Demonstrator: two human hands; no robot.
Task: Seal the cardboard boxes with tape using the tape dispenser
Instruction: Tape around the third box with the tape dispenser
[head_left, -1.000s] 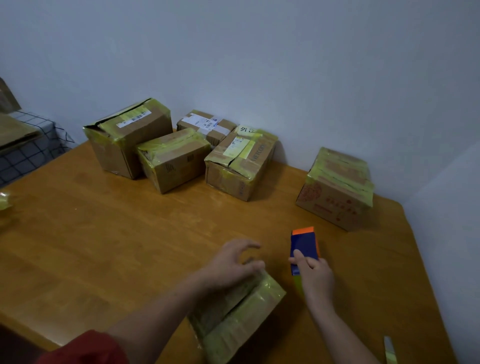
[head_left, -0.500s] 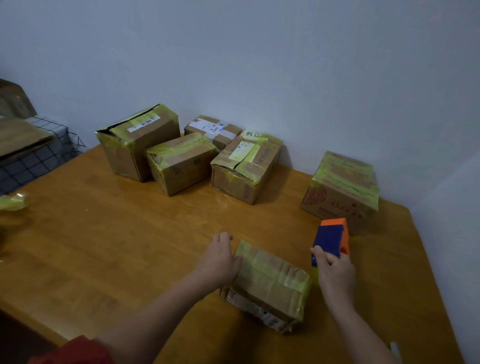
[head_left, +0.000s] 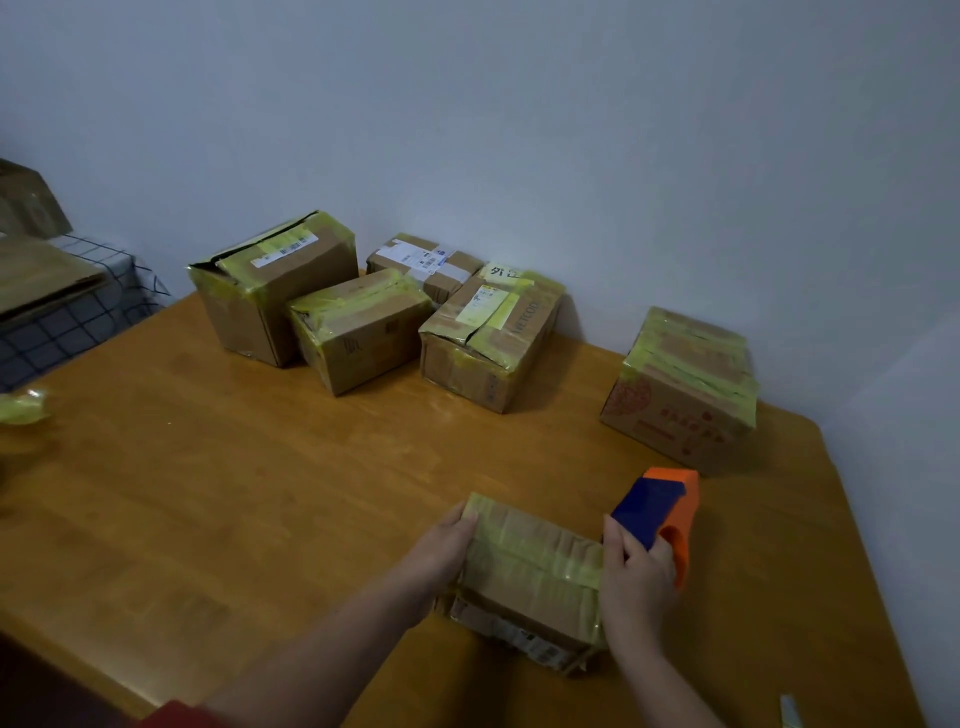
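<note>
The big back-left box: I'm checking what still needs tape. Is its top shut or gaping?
Gaping: the big back-left box shows a dark gap beneath its top flap, despite tape.

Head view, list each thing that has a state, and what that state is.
near box, taped over, lying flat.
tape dispenser, at the near box's right end.
left hand, holds the near box's left end.
right hand, grips the tape dispenser.
back left box, top flap gaping.
</note>
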